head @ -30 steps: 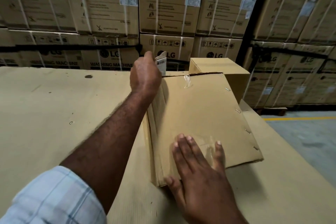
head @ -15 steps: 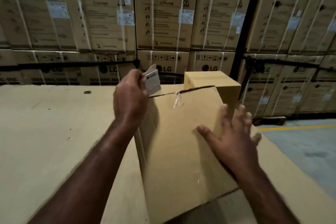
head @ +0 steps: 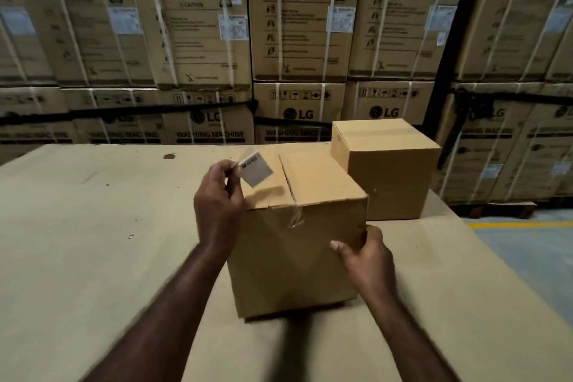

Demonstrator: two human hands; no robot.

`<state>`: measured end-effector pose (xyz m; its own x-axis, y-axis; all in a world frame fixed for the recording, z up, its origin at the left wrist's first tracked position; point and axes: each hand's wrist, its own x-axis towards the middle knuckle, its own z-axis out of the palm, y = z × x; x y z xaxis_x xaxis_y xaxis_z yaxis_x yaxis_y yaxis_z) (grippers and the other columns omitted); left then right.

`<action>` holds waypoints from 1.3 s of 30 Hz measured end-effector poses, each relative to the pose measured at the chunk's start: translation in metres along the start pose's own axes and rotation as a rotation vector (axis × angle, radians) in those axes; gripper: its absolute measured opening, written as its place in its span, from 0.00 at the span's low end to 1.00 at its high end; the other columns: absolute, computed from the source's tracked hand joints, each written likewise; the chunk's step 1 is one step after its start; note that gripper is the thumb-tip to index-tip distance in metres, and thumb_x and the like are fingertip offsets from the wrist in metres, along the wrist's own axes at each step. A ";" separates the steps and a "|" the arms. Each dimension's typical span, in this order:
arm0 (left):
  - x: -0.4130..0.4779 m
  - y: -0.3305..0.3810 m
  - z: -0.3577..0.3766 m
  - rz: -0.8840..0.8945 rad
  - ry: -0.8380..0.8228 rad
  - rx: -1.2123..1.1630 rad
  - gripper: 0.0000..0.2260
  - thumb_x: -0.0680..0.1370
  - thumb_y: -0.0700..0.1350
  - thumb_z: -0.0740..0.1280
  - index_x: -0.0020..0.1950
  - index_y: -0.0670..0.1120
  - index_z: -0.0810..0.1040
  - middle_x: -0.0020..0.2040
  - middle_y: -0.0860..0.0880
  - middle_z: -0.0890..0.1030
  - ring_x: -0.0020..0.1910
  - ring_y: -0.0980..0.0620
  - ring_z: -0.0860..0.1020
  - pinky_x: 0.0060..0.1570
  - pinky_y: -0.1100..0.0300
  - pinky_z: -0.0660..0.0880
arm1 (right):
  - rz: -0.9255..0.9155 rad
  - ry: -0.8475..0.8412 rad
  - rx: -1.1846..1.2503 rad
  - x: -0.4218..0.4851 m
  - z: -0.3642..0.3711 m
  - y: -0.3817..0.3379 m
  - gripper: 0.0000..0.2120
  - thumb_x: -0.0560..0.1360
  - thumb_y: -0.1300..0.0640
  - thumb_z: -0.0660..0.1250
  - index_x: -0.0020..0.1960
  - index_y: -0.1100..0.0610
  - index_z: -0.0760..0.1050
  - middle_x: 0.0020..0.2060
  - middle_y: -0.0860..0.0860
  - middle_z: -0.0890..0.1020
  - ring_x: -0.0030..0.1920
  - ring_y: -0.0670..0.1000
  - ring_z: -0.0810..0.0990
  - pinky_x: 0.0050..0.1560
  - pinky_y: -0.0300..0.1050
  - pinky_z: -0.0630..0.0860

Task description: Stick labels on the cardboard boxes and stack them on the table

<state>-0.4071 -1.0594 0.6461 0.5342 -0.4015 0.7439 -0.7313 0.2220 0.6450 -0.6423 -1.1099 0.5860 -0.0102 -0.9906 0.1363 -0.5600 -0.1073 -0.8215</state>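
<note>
Labelling step: sticker in hand, not yet on the box

L hand (head: 217, 205) pinches a white barcode label (head: 255, 169) btwn thumb & fingers, just above the near cardboard box (head: 297, 257), left of its top seam; R hand (head: 366, 257) grips the box's right front edge, fingers curled round it. Box sits on the table (head: 93, 257), second box (head: 387, 170) just behind-right. Next, prob: lay label flat & press down, R hand steadying. Both boxes closed, contents unseen

Dim warm light, soft blur (edges bowed)
</note>
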 end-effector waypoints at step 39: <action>0.139 -0.133 0.221 -0.193 0.021 -0.044 0.04 0.80 0.51 0.65 0.52 0.52 0.75 0.48 0.52 0.83 0.46 0.51 0.83 0.40 0.45 0.82 | -0.668 0.020 -0.842 0.296 0.049 -0.027 0.39 0.73 0.35 0.67 0.77 0.47 0.57 0.74 0.54 0.65 0.73 0.56 0.63 0.71 0.61 0.58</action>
<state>-0.3290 -1.3415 0.6248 0.6717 -0.4219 0.6090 -0.5955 0.1816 0.7826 -0.5897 -1.4048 0.6215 0.5001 -0.7508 0.4315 -0.8477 -0.5262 0.0670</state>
